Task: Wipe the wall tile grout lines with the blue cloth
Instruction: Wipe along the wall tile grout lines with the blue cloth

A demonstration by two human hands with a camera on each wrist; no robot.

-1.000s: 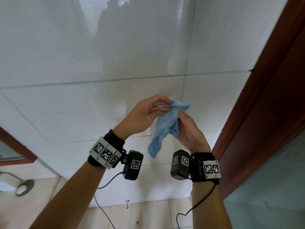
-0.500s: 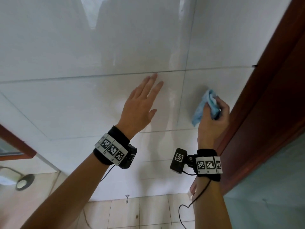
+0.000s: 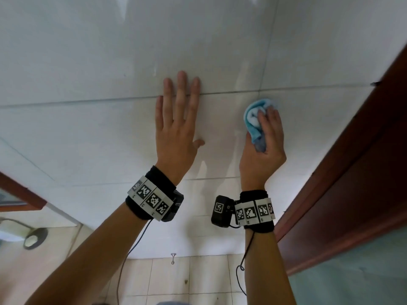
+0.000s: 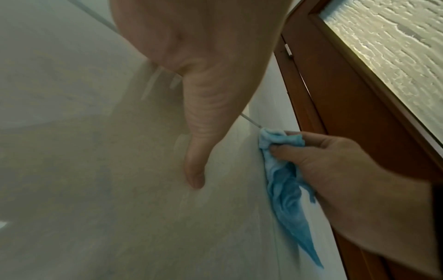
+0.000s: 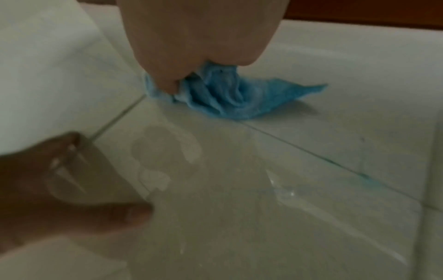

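A bunched blue cloth [image 3: 255,119] is pressed against the white wall tiles, just below a horizontal grout line [image 3: 231,92] and near where it meets a vertical grout line [image 3: 267,47]. My right hand [image 3: 265,139] grips the cloth [image 4: 285,181] with fingers curled round it; a loose corner of the cloth [image 5: 230,94] trails on the tile. My left hand [image 3: 177,119] lies flat on the wall with straight fingers, fingertips across the same horizontal grout line, holding nothing. The left thumb [image 4: 199,151] touches the tile.
A dark wooden door frame [image 3: 352,150] runs close to the right of the cloth. Beige floor tiles [image 3: 167,280] lie below, with a small hook [image 3: 173,257] at the wall's base. A wooden ledge [image 3: 19,192] and a round object [image 3: 34,238] sit at far left.
One second ago both hands held the cloth away from the wall. The left hand let go and flattened on the tiles; the right hand carried the cloth to the wall near the grout crossing.
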